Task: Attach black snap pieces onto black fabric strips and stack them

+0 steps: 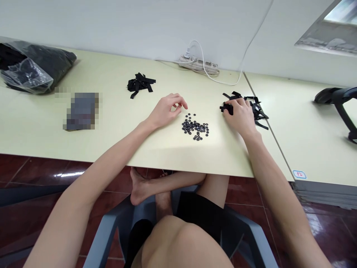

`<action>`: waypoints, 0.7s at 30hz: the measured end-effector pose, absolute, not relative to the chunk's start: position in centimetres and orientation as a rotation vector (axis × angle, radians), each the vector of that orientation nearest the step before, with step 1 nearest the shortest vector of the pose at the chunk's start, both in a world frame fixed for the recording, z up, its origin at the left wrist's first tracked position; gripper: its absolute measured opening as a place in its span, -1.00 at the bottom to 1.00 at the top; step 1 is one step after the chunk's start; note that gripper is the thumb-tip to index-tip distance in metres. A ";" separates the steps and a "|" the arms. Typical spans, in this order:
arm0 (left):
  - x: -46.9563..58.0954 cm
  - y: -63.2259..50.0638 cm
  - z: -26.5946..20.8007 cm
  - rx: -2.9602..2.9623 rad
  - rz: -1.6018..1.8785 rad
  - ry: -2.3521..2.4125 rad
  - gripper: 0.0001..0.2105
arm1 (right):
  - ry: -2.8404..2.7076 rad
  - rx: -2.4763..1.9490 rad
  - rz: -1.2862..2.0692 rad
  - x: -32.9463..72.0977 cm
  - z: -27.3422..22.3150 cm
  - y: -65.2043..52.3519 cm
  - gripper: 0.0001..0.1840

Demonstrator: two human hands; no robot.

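Observation:
My left hand (169, 109) hovers just left of a pile of small round black discs with centre holes (195, 127). Its fingers are loosely curved, thumb and index finger apart, and nothing shows between them. Over on the right, my right hand (242, 114) lies on a heap of short black strips (258, 109), fingers bent down onto it. Some black strip material (227, 108) sticks out between its thumb and index finger. The palm side and other fingertips are hidden. A second heap of black strips (139, 83) lies beyond my left hand.
A clear plastic bag of black material (36, 67) stands at the far left, with a blurred dark rectangular thing (82, 111) in front. A power strip (198, 65) with a white cable (205, 61) sits against the wall. A black curved object (334, 96) stands on the right table.

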State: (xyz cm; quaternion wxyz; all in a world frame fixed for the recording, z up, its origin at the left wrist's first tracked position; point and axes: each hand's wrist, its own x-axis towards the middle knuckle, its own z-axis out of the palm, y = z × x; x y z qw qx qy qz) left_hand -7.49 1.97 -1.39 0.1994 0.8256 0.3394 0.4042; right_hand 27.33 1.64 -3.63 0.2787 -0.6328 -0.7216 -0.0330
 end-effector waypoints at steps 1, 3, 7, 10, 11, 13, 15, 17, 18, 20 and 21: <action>-7.5 1.9 -1.4 2.313 1.128 0.947 -0.71 | -1.930 -1.713 -0.091 27.6 -3.9 1.8 -0.62; -7.5 1.9 -1.4 2.318 1.133 0.937 -0.71 | -1.918 -1.701 -0.101 27.7 -4.1 1.9 -0.65; -7.5 2.1 -1.5 2.316 1.133 0.953 -0.71 | -1.918 -1.628 -0.118 27.2 -4.3 1.9 -0.65; -7.5 2.2 -1.6 2.325 1.134 0.955 -0.71 | -1.932 -1.626 -0.098 27.0 -4.4 2.0 -0.59; -7.6 2.2 -1.6 2.327 1.134 0.953 -0.71 | -1.935 -1.631 -0.089 27.0 -4.5 2.1 -0.57; -7.5 2.1 -1.5 2.326 1.134 0.945 -0.71 | -1.935 -1.638 -0.066 27.0 -4.7 2.2 -0.54; -7.5 2.1 -1.5 2.322 1.135 0.934 -0.71 | -1.928 -1.631 -0.035 27.0 -4.8 2.3 -0.54; -7.5 2.0 -1.4 2.317 1.136 0.935 -0.71 | -1.914 -1.603 -0.008 26.8 -4.6 2.3 -0.58; -7.5 1.9 -1.4 2.315 1.134 0.939 -0.71 | -1.901 -1.581 0.001 26.6 -4.3 2.2 -0.59; -7.5 1.8 -1.3 2.311 1.127 0.952 -0.71 | -1.862 -1.527 0.017 26.0 -3.6 1.9 -0.61; -7.5 1.8 -1.3 2.309 1.126 0.956 -0.71 | -1.837 -1.494 0.034 25.6 -3.1 1.7 -0.62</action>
